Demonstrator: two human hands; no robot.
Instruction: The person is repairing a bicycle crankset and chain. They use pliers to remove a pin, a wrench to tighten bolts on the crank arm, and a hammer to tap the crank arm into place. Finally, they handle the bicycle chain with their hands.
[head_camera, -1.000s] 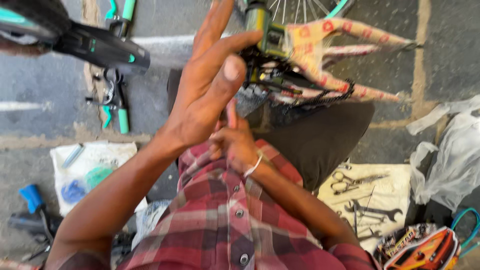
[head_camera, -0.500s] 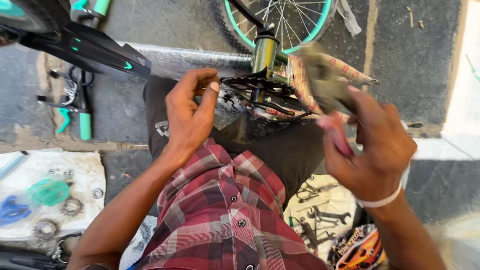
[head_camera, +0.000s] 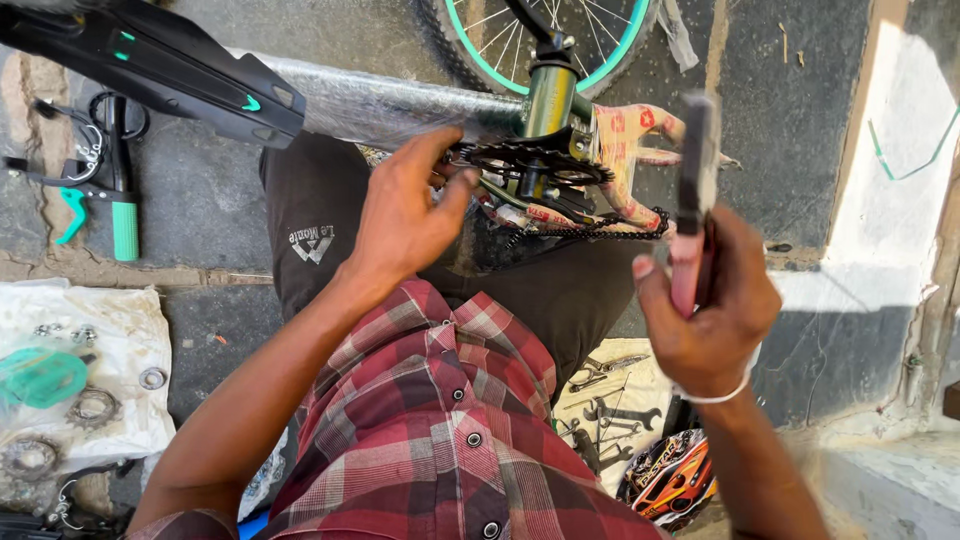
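My left hand (head_camera: 405, 215) rests its fingertips on the edge of the black toothed chainring (head_camera: 530, 160) of a bicycle lying across my lap. A loose chain (head_camera: 600, 232) hangs below the chainring, beside frame stays wrapped in printed paper (head_camera: 625, 150). To the right, my right hand (head_camera: 710, 320) is closed around a reddish bar with a dark flat block on its upper end (head_camera: 695, 170), held upright and apart from the bicycle. Which part this is I cannot tell.
A plastic-wrapped frame tube (head_camera: 380, 105) and a teal-rimmed wheel (head_camera: 540, 30) lie ahead. A black mudguard (head_camera: 170, 65) and a teal-gripped handlebar (head_camera: 122, 225) lie left. A white cloth (head_camera: 130, 320) holds sprockets. Wrenches (head_camera: 610, 400), a helmet (head_camera: 665, 475) and a white kerb (head_camera: 890, 200) sit right.
My left hand has dropped from in front of the camera onto the chainring. My right hand has come up on the right, now gripping the reddish bar upright.
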